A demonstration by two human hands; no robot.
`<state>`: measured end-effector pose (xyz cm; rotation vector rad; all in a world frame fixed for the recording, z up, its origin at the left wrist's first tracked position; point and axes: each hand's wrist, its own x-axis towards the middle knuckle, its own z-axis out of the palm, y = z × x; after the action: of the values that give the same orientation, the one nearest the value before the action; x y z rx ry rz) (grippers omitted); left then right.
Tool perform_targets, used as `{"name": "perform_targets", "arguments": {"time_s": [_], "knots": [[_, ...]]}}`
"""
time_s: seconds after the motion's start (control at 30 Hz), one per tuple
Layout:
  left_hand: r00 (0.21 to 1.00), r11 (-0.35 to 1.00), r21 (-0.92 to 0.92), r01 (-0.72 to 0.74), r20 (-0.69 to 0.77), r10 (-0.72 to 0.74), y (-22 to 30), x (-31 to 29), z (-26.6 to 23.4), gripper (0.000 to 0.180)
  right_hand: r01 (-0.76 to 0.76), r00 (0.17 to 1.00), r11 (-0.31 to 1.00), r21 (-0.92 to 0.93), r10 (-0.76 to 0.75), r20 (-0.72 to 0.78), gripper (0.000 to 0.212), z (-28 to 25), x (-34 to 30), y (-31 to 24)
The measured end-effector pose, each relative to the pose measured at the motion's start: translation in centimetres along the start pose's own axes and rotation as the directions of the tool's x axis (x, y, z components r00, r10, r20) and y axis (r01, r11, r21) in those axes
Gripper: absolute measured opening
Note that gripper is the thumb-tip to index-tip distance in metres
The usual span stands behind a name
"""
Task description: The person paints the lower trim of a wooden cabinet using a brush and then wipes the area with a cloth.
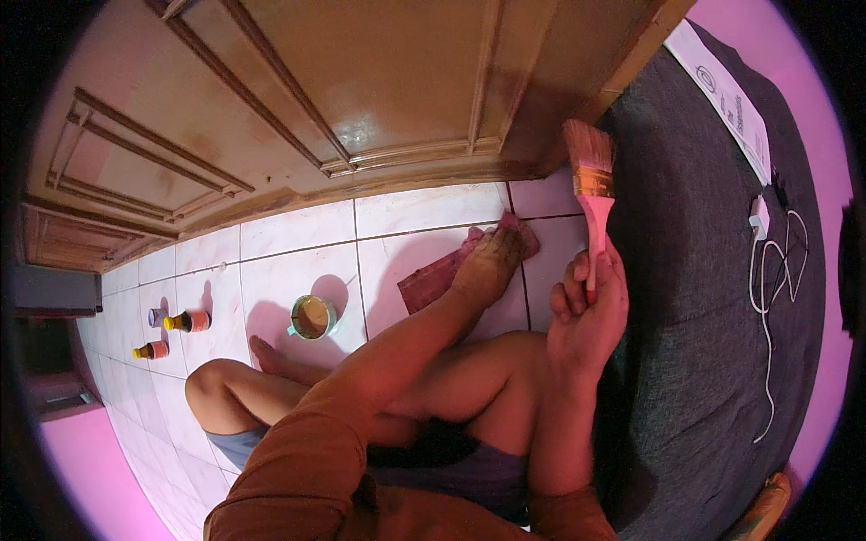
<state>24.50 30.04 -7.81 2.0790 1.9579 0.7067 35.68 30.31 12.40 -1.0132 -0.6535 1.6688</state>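
Observation:
A wide paintbrush (592, 185) stands bristles up in my right hand (591, 311), whose fingers are wrapped round its pink handle. Brown colour marks its bristles and metal band. My left hand (492, 261) presses down on the floor, its fingers closed over a crumpled pink cloth (525, 236). Partly under that hand and wrist lies a flat reddish piece (428, 281); I cannot tell whether it belongs to the cloth. To the left of my left forearm, a light green cup (312, 317) of brown liquid sits on the tiles, its handle toward the left.
Ahead runs a brown panelled wooden door (397, 81) above the white tiled floor (298, 243). Two small yellow-capped bottles (189, 321) and a small round container (157, 317) are at the left. On the right, a dark-covered surface (677, 298) bears a white cable (765, 311) and a paper (726, 99).

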Motion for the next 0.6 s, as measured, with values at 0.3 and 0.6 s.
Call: {"name": "perform_targets", "arguments": {"time_s": [0.3,0.6], "knots": [[0.976,0.904,0.372,0.213,-0.128,-0.177,-3.6,3.7,-0.1,0.039,-0.012,1.0,1.0,-0.008,0.012,-0.003,0.026,-0.4,0.7,0.4],[0.923,0.819,0.447,0.36,-0.295,-0.246,-7.2,-4.7,-3.7,0.034,-0.041,0.999,0.999,0.007,0.041,-0.011,0.024,0.0,0.6,0.2]]}}
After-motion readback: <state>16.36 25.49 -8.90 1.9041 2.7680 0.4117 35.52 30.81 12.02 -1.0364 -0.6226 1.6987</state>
